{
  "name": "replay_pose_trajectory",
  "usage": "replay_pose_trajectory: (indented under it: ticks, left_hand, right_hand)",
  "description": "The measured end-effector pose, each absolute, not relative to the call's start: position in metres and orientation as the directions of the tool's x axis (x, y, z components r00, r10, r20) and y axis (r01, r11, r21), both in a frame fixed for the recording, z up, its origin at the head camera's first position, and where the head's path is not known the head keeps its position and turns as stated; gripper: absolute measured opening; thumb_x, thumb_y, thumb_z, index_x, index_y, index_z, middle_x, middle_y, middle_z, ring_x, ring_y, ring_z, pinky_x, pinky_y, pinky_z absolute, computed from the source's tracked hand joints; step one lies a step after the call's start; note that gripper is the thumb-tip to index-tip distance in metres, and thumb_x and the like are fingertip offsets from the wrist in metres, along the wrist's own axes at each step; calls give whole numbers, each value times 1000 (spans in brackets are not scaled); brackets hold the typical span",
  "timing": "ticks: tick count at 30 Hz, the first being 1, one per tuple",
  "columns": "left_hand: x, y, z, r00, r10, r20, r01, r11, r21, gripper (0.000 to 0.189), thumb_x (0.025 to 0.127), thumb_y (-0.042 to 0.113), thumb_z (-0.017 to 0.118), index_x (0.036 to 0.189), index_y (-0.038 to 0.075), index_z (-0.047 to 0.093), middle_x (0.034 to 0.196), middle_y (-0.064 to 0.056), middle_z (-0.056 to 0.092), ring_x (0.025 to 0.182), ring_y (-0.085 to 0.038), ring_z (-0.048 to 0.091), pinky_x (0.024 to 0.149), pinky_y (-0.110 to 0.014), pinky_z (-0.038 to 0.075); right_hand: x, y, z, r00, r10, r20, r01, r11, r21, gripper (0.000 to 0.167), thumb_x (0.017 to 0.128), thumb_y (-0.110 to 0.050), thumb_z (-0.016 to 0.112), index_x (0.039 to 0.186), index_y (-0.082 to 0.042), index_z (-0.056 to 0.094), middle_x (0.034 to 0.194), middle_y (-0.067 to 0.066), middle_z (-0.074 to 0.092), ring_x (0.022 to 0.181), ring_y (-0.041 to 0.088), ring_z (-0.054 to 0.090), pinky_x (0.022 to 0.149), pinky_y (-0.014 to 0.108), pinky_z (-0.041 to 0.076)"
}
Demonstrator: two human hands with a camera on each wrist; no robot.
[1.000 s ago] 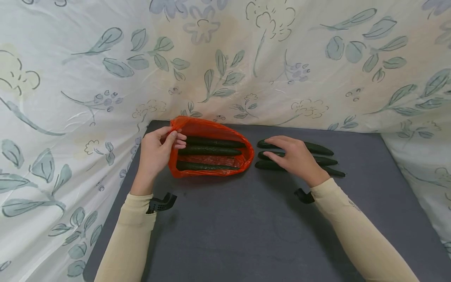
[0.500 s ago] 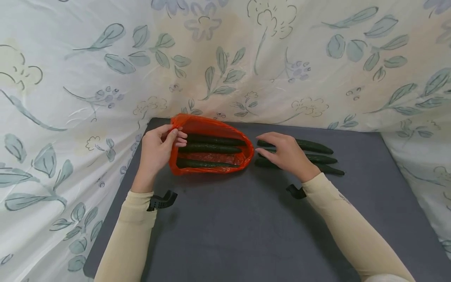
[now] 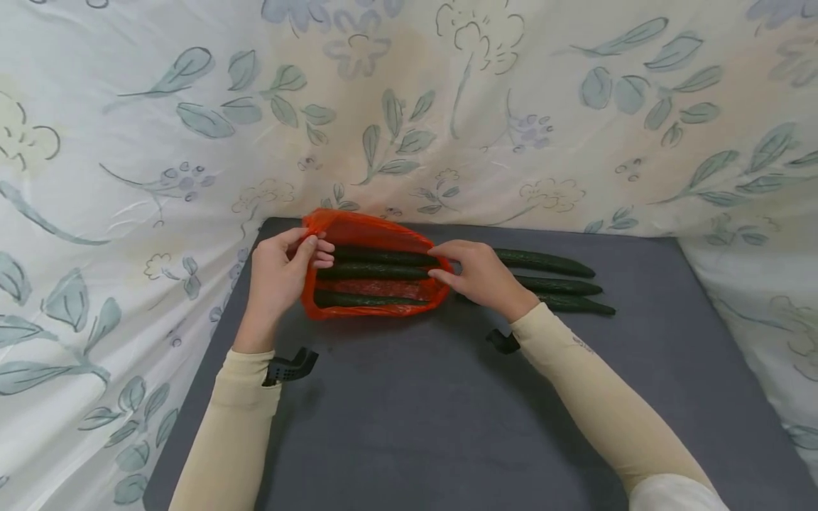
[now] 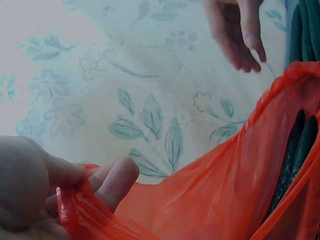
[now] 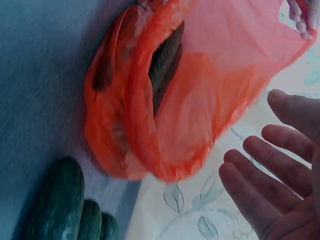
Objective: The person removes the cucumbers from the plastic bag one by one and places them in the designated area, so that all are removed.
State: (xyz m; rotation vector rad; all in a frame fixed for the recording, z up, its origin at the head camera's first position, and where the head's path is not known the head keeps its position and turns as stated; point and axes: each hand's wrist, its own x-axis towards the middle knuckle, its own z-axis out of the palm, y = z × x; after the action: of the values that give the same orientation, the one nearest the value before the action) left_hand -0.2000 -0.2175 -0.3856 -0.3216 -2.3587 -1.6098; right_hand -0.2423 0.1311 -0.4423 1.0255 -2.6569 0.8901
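Observation:
An orange plastic bag (image 3: 304,298) lies with its mouth open, and three dark green cucumbers (image 3: 377,271) are inside. My left hand (image 3: 277,277) pinches the bag's left rim between thumb and fingers; the left wrist view shows the bunched plastic there. Over the bag's right rim hovers my right hand (image 3: 486,280). In the right wrist view its fingers (image 5: 260,185) are spread and hold nothing, apart from the bag's edge. Three more cucumbers (image 3: 556,264) lie side by side on the table, right of the bag, their left ends hidden behind the right hand.
Everything lies near the back edge of a dark grey table (image 3: 396,426). A flower-and-leaf patterned sheet (image 3: 383,106) hangs behind it and along both sides. Black wrist-worn devices (image 3: 290,367) stick out at both cuffs.
My right hand has moved left, from above the cucumbers on the table to the bag's right rim. The left hand keeps its pinch on the bag, and the cucumbers lie as before.

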Motion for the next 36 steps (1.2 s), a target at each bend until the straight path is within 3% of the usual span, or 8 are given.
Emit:
replay_pose_trajectory:
  ticks: [6,18,25,36]
  left_hand:
    - [-201,-219,-385,-939,36,343,332,365,870,26,113,8,59,125,-10,73,104,-21,78,81,-14,78,78,-25,65]
    - [-201,-219,-386,-940,29,339,325,368,871,26,113,7,59,125,-11,72,104,-22,78,80,-13,79,79,-24,64]
    - [-201,-221,-388,-943,23,333,318,366,875,25,113,5,58,126,-11,72,104,-22,78,80,-15,79,78,-24,65]
    - [-200,-217,-387,-944,29,327,314,369,874,26,113,8,59,125,-10,73,105,-24,77,80,-12,78,78,-23,64]
  right_hand:
    - [-248,110,-445,-747,-584,319,-655,561,-507,41,102,-23,81,139,-8,73,135,9,73,120,28,71,102,48,60]
    - [-255,86,-461,-750,-626,215,-622,557,-550,41,102,-22,80,138,-3,73,132,14,74,106,31,74,93,46,62]
    - [-257,74,-473,-744,-645,175,-621,571,-536,40,101,-20,81,136,-2,74,131,14,75,115,30,72,101,48,60]
    - [-259,62,-491,-710,-695,117,-643,571,-511,36,102,-17,80,134,-3,75,127,14,76,111,29,74,95,42,63]
